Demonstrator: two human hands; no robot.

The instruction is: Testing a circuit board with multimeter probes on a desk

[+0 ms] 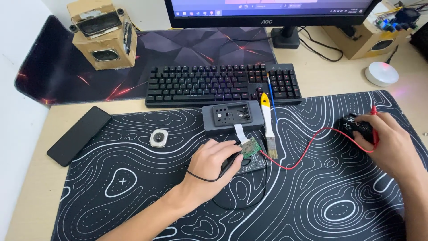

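My left hand (211,163) is closed on a black probe (228,164) whose tip is at a small green circuit board (250,147). A white ribbon cable (240,131) joins the board to an opened grey device case (232,117). The board rests on a dark meter (254,164). From the meter a red wire (307,149) runs to the red probe (374,129) held in my right hand (390,143). That hand also rests on a small black part (354,126). A black wire (240,206) loops below my left hand.
A yellow-handled brush (267,122) lies beside the case. A small round white piece (158,138) and a flat black slab (78,135) lie left. A black keyboard (223,84), monitor stand (285,38), two cardboard speaker boxes (104,35) (361,40) and a white puck (381,73) stand behind.
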